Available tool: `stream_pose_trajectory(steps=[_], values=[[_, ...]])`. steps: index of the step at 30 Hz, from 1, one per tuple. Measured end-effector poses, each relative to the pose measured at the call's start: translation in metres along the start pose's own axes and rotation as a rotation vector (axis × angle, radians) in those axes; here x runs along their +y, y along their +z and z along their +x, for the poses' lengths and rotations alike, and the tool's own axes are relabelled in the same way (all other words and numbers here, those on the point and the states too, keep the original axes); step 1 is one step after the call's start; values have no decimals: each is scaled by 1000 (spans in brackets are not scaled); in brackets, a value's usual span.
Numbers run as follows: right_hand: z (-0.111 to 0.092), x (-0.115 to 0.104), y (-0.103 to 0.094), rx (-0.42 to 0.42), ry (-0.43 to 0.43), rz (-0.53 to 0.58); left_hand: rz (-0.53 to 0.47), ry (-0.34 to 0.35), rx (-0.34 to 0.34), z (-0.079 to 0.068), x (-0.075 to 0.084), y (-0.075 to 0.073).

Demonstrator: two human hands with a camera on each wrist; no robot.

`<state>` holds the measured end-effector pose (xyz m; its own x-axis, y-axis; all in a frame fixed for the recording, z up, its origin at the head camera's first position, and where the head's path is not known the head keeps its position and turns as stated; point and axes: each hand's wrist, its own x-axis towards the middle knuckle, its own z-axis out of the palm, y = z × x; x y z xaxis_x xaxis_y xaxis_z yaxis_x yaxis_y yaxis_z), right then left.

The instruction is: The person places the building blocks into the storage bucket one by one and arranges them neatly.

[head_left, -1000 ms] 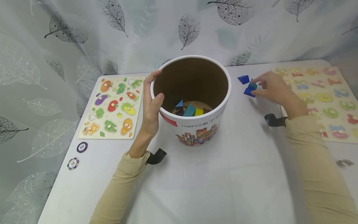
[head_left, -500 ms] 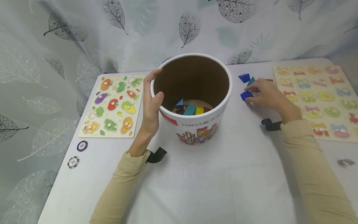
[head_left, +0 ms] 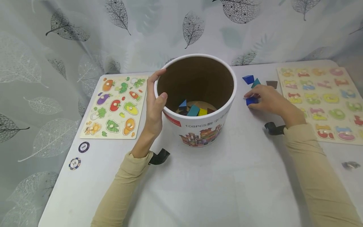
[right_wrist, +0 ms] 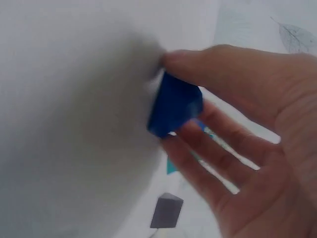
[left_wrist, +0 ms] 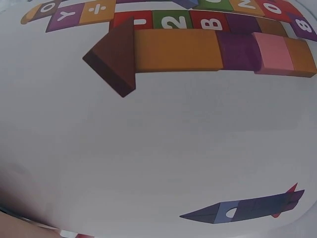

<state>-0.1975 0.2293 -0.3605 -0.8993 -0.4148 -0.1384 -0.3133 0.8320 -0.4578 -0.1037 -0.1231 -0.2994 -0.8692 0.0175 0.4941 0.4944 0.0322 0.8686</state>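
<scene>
A large white bucket (head_left: pixel 195 130) stands on the table, with several coloured blocks on its floor, among them a teal block (head_left: pixel 193 110) and a yellow block (head_left: pixel 202 112). My left hand (head_left: pixel 154 115) grips its left rim, thumb over the edge. The left wrist view shows mostly the bucket's printed wall (left_wrist: pixel 158 119). To the right of the bucket, my right hand (head_left: pixel 267 99) pinches a dark blue block (right_wrist: pixel 174 106) between thumb and fingertips, close over the table. Behind that hand lie another blue block (head_left: pixel 248 79), a teal triangular block (head_left: pixel 256 83) and a brown block (head_left: pixel 272 84).
A vegetable puzzle board (head_left: pixel 113 108) lies to the left and a number puzzle board (head_left: pixel 326 101) to the right. Two poker chips rest near the left table edge, the lower a blue-and-white chip (head_left: pixel 74 163). A patterned curtain (head_left: pixel 158 31) hangs behind.
My right hand has drawn the blue block away from the teal block, toward the table's front. The brown block has come into view. My left hand stays on the bucket's rim.
</scene>
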Motion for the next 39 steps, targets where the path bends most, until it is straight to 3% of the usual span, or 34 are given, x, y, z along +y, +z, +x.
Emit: stream_pose_trajectory(steps=[6, 9, 11, 14, 18, 20, 23, 26, 31, 39], values=[[-5, 4, -4, 8, 9, -32, 3, 2, 2, 0, 0, 0], [-9, -4, -10, 78, -44, -17, 1, 9, -1, 0, -1, 0], [-14, -15, -19, 158, -92, -14, 2, 17, -3, 1, -1, 0], [-22, -41, -36, 346, -196, 2, -6, 22, -7, 1, -1, 0], [-30, -84, -58, 616, -397, 165, -7, 15, -3, 1, -1, 0], [-32, -106, -65, 680, -507, 298, -10, 13, -5, 1, -1, 0], [-32, -136, -68, 662, -608, 496, -15, 11, -10, 0, -1, 0], [-30, -155, -63, 600, -644, 609, -19, 5, -15, 1, 0, 0], [-24, -165, -55, 534, -673, 616, -19, 0, -9, 0, 0, -1], [-21, -161, -50, 532, -689, 607, -13, 9, -8, 0, -1, 0]])
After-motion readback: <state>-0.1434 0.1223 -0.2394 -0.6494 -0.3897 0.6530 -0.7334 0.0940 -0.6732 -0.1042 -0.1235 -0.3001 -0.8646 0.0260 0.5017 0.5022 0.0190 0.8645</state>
